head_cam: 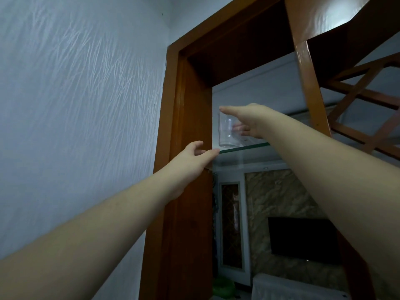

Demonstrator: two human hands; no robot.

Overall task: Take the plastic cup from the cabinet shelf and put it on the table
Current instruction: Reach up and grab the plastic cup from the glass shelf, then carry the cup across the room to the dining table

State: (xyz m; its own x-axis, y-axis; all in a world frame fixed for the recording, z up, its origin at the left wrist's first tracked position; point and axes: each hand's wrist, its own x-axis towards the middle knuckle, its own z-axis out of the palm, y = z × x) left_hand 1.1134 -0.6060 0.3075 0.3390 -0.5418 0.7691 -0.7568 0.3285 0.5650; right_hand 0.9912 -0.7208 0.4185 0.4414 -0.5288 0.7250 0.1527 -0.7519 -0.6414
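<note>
Pale textured wall (pixel 82 105) left of an orange-brown wooden cabinet frame (pixel 188 118), with a glass shelf (pixel 244 147) set across the opening and a dim room showing through beneath it. Standing upright on that glass shelf, hard by the frame: the clear plastic cup (pixel 227 132), base on the glass near the front edge. Reaching up to it from the right of the frame, the right hand (pixel 251 120), thumb stretched over the rim and fingers (pixel 239 128) curled behind the far wall, visible through the plastic. Spread around the cup, then, and likely touching, though firm clamping cannot be told. Lower, against the frame just under the shelf's edge, the left hand (pixel 192 158), fingers loosely apart, holding nothing, probably steadying the reach overhead. Cup not yet lifted; no table in view.
</note>
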